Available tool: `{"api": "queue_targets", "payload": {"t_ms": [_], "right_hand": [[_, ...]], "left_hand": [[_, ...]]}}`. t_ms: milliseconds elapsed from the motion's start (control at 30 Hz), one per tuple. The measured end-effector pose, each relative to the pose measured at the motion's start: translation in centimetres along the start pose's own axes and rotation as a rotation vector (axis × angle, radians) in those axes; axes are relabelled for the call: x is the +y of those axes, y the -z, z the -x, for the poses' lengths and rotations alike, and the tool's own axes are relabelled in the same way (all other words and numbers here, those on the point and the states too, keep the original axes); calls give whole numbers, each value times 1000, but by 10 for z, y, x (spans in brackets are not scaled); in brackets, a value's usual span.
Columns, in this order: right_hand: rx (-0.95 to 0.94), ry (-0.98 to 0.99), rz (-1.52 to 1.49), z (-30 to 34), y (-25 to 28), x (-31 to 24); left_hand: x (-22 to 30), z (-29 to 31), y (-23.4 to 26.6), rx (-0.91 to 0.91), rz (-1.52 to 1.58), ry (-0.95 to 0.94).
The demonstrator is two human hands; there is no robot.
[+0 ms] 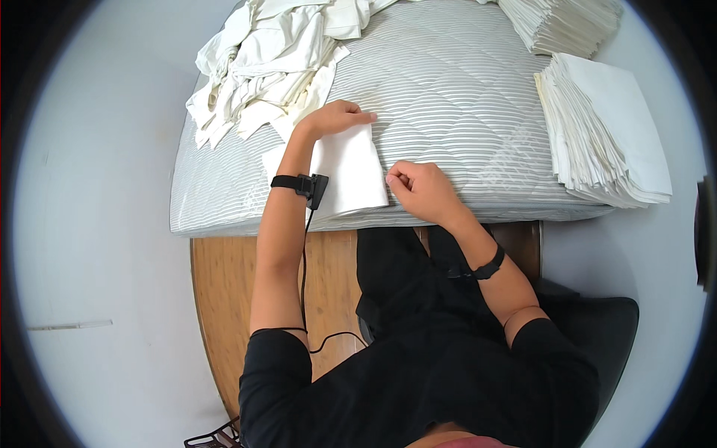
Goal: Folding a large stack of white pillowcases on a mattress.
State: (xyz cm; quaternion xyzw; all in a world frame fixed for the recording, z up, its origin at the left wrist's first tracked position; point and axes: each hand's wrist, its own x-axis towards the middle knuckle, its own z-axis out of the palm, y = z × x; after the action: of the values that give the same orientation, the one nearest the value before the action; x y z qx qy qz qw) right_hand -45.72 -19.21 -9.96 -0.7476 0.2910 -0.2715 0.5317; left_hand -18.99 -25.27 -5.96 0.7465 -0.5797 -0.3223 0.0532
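Nearest my camera is the wearer's black shirt (426,381). Beyond it, the white cloth (351,175) lies by the near edge of the striped mattress (448,97). The left hand (336,119) is at the cloth's far edge; I cannot tell its grip. The right hand (422,188) curls narrow just beside it. The cable (304,276) below the left wrist could snag, dragging the cloth crooked.
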Motion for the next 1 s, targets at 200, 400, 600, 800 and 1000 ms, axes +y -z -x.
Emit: {"api": "queue_targets", "payload": {"t_ms": [200, 400, 600, 800, 1000], "right_hand": [[7, 24, -29, 1, 1, 5], [9, 60, -37, 0, 0, 12], [39, 38, -13, -1, -2, 8], [44, 2, 62, -5, -6, 4], [74, 1, 70, -5, -9, 3]], "left_hand": [[-8, -1, 6, -62, 115, 47], [-10, -4, 12, -129, 12, 116], [-24, 0, 4, -276, 288, 60], [-21, 16, -17, 22, 357, -100], [-17, 43, -28, 638, -477, -432]]}}
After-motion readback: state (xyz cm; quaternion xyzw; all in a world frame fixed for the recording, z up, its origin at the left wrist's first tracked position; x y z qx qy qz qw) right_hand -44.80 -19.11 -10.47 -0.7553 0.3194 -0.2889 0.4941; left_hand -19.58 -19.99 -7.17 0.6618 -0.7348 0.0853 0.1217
